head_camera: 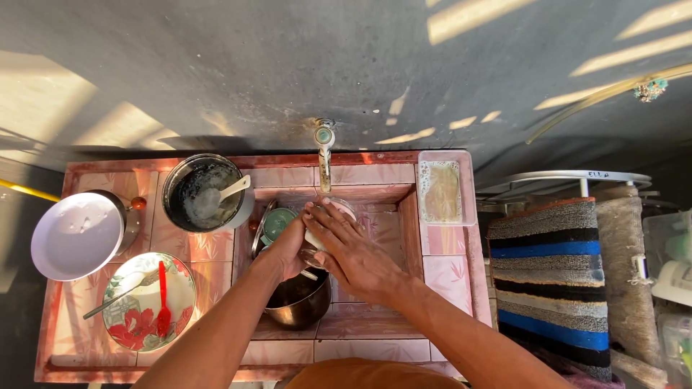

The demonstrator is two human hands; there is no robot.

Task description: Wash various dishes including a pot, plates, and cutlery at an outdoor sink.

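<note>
Hands (339, 248) crowd glass (328, 216) inside sink (407, 216).

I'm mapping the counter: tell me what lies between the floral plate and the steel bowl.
Head view: only bare pink tile counter between the floral plate and steel bowl.

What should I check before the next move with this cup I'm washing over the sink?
1. Grip on the cup: ok; left hand and right hand both wrap it.
2. Cup under the tap: ok; it sits just below the spout.
3. Water running: cannot tell; no stream shows.
4. Room below in the sink: not ok; a metal bowl sits right under the hands.
5. Counter space on the left: not ok; a flowered plate with a red utensil, a dark pot and a white lid fill it.
</note>
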